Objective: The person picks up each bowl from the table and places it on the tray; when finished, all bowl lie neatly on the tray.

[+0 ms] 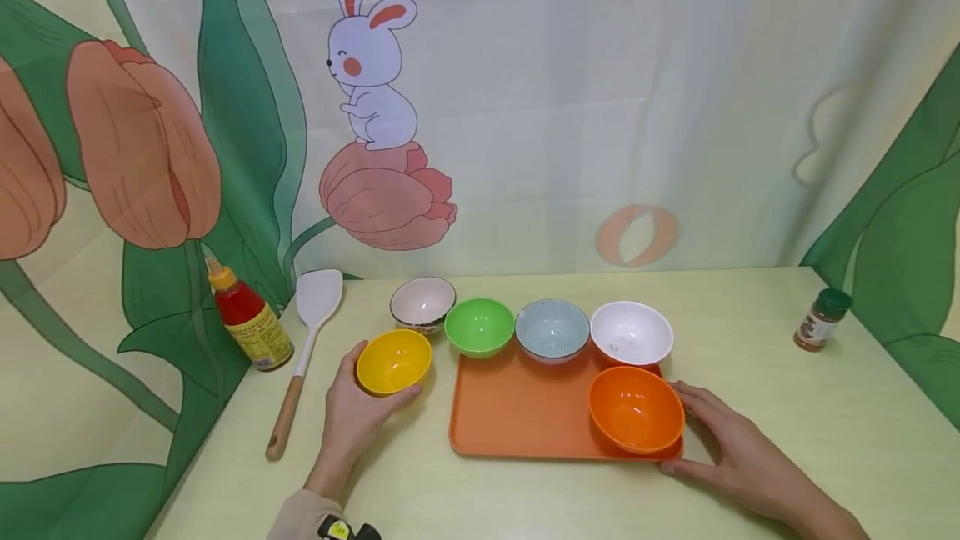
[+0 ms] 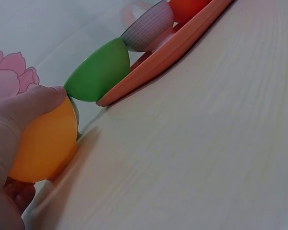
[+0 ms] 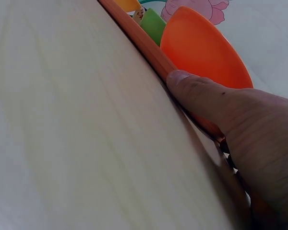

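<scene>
My left hand (image 1: 358,415) grips a small yellow bowl (image 1: 394,362) by its sides, left of the orange tray (image 1: 517,423). In the left wrist view the thumb lies along the rim of the yellow bowl (image 2: 45,141). My right hand (image 1: 738,461) holds the tray by its front right corner. In the right wrist view its thumb (image 3: 182,79) presses on the tray's edge, beside an orange bowl (image 3: 201,48); the other fingers are mostly hidden. The orange bowl (image 1: 636,411) is on the tray's right part.
Along the tray's back stand a green bowl (image 1: 480,328), a grey-blue bowl (image 1: 552,330) and a white bowl (image 1: 632,333). A pale bowl (image 1: 422,303) sits behind the yellow one. At left are a spatula (image 1: 303,357) and a sauce bottle (image 1: 251,319); a spice jar (image 1: 822,321) stands far right.
</scene>
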`<state>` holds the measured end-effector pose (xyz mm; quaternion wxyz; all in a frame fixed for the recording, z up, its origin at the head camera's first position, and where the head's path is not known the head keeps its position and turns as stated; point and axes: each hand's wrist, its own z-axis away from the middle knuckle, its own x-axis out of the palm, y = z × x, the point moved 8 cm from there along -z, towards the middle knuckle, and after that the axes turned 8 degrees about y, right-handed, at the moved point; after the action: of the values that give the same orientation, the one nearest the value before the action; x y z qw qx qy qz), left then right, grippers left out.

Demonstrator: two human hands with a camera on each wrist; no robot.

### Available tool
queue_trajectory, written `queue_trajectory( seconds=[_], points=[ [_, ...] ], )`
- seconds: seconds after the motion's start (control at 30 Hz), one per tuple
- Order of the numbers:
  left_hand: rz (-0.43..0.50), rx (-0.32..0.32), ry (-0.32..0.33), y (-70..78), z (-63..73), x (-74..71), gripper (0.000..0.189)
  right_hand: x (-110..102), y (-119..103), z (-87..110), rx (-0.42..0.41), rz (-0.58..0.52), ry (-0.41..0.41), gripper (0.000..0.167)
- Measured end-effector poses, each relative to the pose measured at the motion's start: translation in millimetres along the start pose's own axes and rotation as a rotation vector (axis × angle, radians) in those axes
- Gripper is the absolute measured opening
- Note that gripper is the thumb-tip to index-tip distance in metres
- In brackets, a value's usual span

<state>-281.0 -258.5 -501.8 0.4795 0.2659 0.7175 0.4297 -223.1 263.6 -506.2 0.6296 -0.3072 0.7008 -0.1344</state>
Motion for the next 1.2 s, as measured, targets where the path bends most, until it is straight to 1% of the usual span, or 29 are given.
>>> queue_trajectory(
  seconds=[0.23,0.5,0.7,0.8,0.93,1.2],
  points=[
    [0.022,0.010,-0.006,0.7,-1.7,2.3,0.122,-2.6,0.2,0.7,-0.016,-0.003,0.017,0.106],
    [0.035,0.008,0.013,2.4,-1.7,1.2,0.122,-3.6,0.4,0.8,-0.022,-0.002,0.021,0.106],
    [0.055,-0.010,0.057,7.9,-0.6,-6.4,0.122,-4.8,-0.4,1.0,-0.025,-0.005,0.026,0.106],
    [0.064,-0.020,0.072,11.8,0.3,-10.0,0.121,-4.6,-0.7,0.7,-0.018,-0.005,0.023,0.105],
    [0.086,-0.014,0.069,19.2,2.9,-12.8,0.120,-4.0,-1.4,0.8,-0.016,-0.008,0.021,0.104],
    [0.144,0.043,0.051,41.9,13.0,-15.3,0.119,-1.3,-1.4,1.4,-0.008,-0.006,0.016,0.104]
  ],
)
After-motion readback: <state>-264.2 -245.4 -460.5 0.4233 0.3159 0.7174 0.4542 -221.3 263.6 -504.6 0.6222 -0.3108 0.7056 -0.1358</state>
